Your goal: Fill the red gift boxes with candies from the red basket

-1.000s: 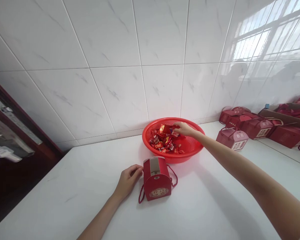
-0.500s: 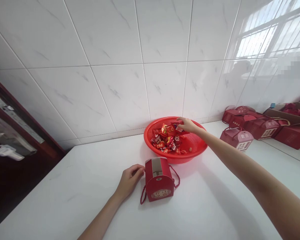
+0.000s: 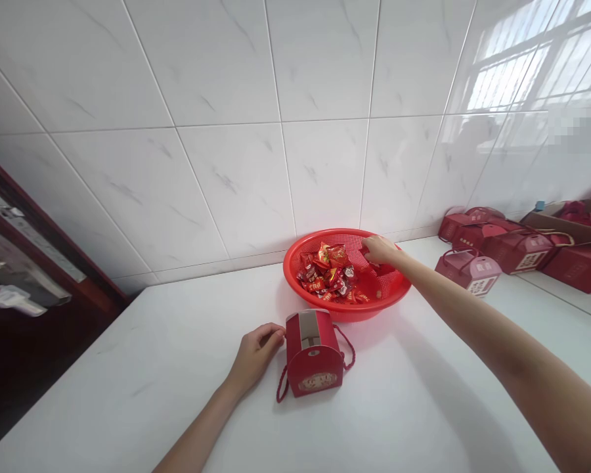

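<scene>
A small red gift box point(image 3: 315, 358) with a curved top and a clear window strip stands upright on the white tabletop point(image 3: 187, 348). Dark red rope handles hang down on both its sides. My left hand point(image 3: 257, 355) rests on the table, its thumb and forefinger closed at the box's upper left edge. Behind the box, a red plastic basket point(image 3: 354, 314) holds many wrapped candies point(image 3: 329, 272), heaped toward its left. Inside the basket's right part is my right hand point(image 3: 380, 251), fingers curled down around a red-wrapped candy, mostly hidden by the fingers.
More red gift boxes point(image 3: 517, 251) stand together at the right, one paler box point(image 3: 467, 269) nearest the basket. Behind them is an open carton point(image 3: 586, 230) with red things inside. A tiled wall point(image 3: 226, 177) closes the back; a dark red door point(image 3: 29, 355) with keys is at left.
My right hand has moved a little to the right within the basket, away from the candy heap. The left hand and the gift box have stayed in place.
</scene>
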